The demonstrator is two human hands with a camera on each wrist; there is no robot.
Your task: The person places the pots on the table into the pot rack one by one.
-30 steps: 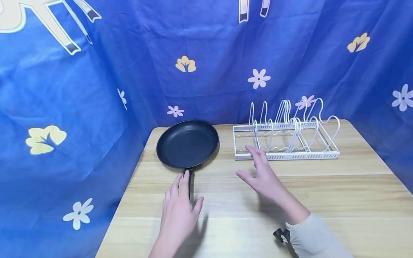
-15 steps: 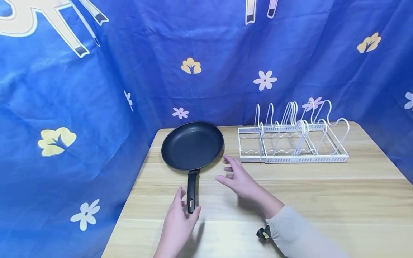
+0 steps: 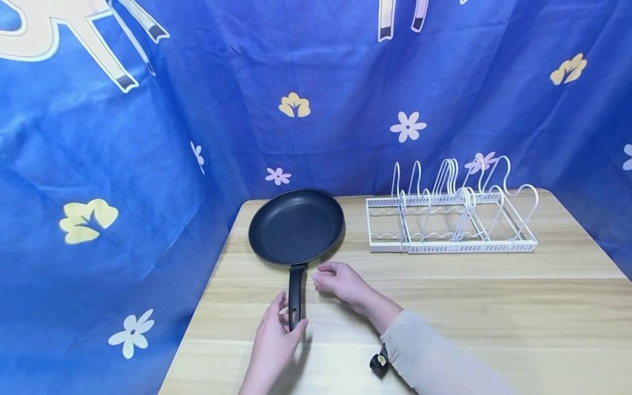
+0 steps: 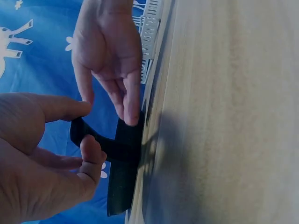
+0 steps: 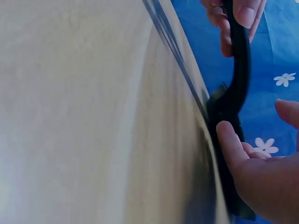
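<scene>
A black frying pan point(image 3: 296, 227) lies on the wooden table, its handle point(image 3: 295, 293) pointing toward me. My left hand point(image 3: 274, 337) has the handle's end between thumb and fingers. Seen from the left wrist, the thumb is at one side of the handle point(image 4: 105, 143) and a fingertip is at the other. My right hand point(image 3: 345, 285) is just right of where handle and pan meet, with nothing in its grasp. Its fingers are loosely bent and point left. From the right wrist, a finger point(image 5: 229, 140) overlaps the pan's side.
A white wire rack point(image 3: 451, 248) with upright loops stands at the back right of the table point(image 3: 444, 307). Blue curtains point(image 3: 345, 131) with flower prints hang behind and along the sides. A small black item point(image 3: 379, 363) is at the right sleeve's cuff.
My left hand has drawn back from the upper handle to its end and closed on it. My right hand has moved left from beside the rack to the pan's handle.
</scene>
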